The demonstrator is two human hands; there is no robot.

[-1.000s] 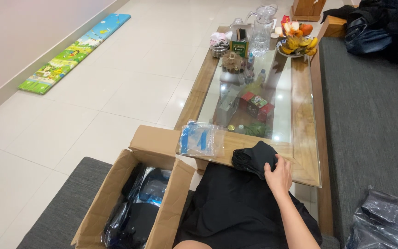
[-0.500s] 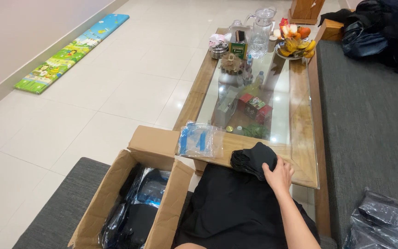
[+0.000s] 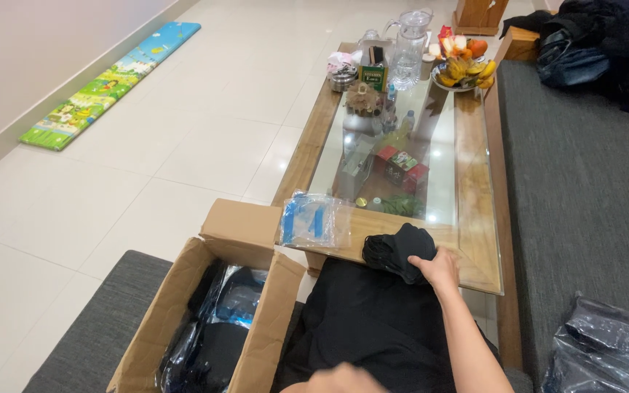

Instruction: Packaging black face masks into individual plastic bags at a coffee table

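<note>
Grip of the right hand [image 3: 442, 266] closed over a rolled black cloth [image 3: 396, 249], pressing it onto the near edge of the worktop [image 3: 475, 240]. Left hand [image 3: 347, 378] only partly visible at the bottom edge, nearest the flat black garment [image 3: 373, 327] spread just below the roll; cannot tell whether open or closed. Just left of the roll, on the same near edge, an empty clear plastic bag [image 3: 316, 222] with blue strips. Further left of the roll and lower, an open cardboard box [image 3: 249, 291] holding several bagged dark items. Right of the roll, well apart, a heap of plastic-wrapped packs [image 3: 609, 349] on the grey sofa [image 3: 584, 189]. By the look of it, one piece rolled but not bagged, one lying unfolded, some boxed.
</note>
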